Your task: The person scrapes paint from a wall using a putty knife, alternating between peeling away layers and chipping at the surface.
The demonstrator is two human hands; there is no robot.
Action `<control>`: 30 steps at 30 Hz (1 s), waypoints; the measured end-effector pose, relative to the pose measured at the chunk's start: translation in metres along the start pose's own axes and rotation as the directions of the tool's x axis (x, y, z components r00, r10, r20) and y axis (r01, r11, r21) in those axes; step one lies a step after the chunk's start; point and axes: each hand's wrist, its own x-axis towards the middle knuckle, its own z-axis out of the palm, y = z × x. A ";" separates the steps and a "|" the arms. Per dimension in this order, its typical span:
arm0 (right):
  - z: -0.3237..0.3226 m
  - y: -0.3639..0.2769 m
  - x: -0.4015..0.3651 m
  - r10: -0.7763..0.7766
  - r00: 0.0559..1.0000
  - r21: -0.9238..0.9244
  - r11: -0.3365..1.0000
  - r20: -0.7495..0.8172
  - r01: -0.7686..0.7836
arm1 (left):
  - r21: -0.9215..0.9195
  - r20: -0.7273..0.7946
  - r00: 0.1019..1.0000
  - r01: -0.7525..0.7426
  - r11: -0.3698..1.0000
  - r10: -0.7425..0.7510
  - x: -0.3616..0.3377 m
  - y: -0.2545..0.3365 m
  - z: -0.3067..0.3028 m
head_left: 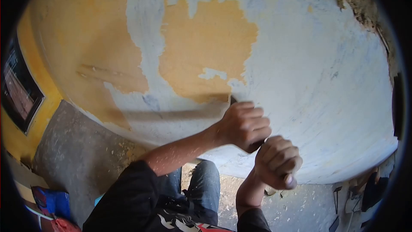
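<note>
Both of my hands are wrapped, one above the other, around the dark handle of a scraper [233,99]. My left hand [246,125] is closed near the blade end, close to the wall. Lower and to the right, my right hand [279,162] is closed around the rear of the handle. Most of the tool is hidden by my fingers; only a dark bit by the wall and a little between the hands show. The blade end meets the wall at the lower edge of a yellow paint patch [206,47]. Pale flecks dot my left forearm.
The wall [300,81] is whitish where paint is gone, with more yellow paint [94,30] on the left. A window [19,86] is at far left. Flakes lie on the grey floor [81,146]. A blue item [51,202] sits lower left, and dark objects [375,191] lower right.
</note>
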 end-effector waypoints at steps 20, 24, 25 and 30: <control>0.035 -0.082 -0.050 0.675 0.479 -0.774 -0.221 -0.560 -0.593 | -0.735 -0.305 0.464 0.440 0.515 -0.832 -0.138 0.120 -0.065; 0.047 -0.052 -0.024 0.672 0.522 -0.809 -0.203 -0.525 -0.552 | -0.771 0.590 0.228 0.445 -0.456 -0.775 -0.130 0.109 -0.030; 0.048 -0.052 -0.022 0.665 0.527 -0.810 -0.212 -0.530 -0.547 | -0.798 0.591 0.381 0.407 -0.444 -0.711 -0.125 0.097 -0.018; 0.050 -0.047 -0.011 0.656 0.500 -0.805 -0.310 -0.566 -0.505 | -0.745 0.616 0.428 0.043 -0.666 -0.662 -0.083 0.048 0.011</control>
